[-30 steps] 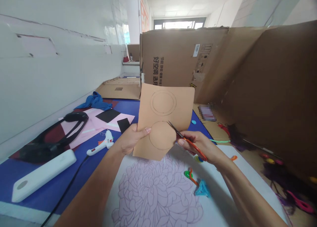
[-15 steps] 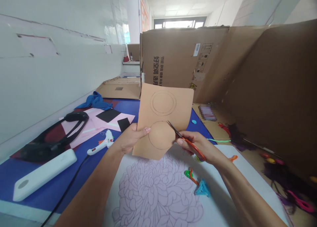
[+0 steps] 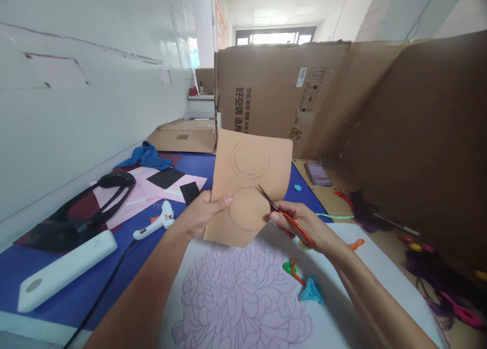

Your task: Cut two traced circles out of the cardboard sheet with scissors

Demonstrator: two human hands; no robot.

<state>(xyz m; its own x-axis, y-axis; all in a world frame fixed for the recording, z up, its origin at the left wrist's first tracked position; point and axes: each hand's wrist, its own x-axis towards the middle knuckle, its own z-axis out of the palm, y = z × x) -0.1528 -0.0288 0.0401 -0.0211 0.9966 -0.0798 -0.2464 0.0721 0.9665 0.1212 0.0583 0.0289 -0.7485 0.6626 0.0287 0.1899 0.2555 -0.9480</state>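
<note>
A tan sheet of craft paper (image 3: 224, 179) is held up over the table, with a double ring drawn near its top and a single circle below. My left hand (image 3: 203, 212) pinches its left edge, thumb on the front face. In my right hand (image 3: 294, 219) is a pair of scissors (image 3: 291, 220) with orange handles and dark blades, closed around the handles. The blades lie at the upper right of the lower circle, where the sheet's right side is cut along the outline. My right fingers are partly hidden behind the scissors and paper.
Below is a white mat (image 3: 380, 273) with a flower line drawing. A blue twisted piece (image 3: 311, 290) lies on it. To the left are a hot glue gun (image 3: 154, 222), a white bar (image 3: 68, 271) and black goggles (image 3: 76, 212). A cardboard box (image 3: 274, 95) stands behind.
The paper's upper right corner has shifted slightly left and down. Both hands keep nearly the same places, still holding the paper and scissors.
</note>
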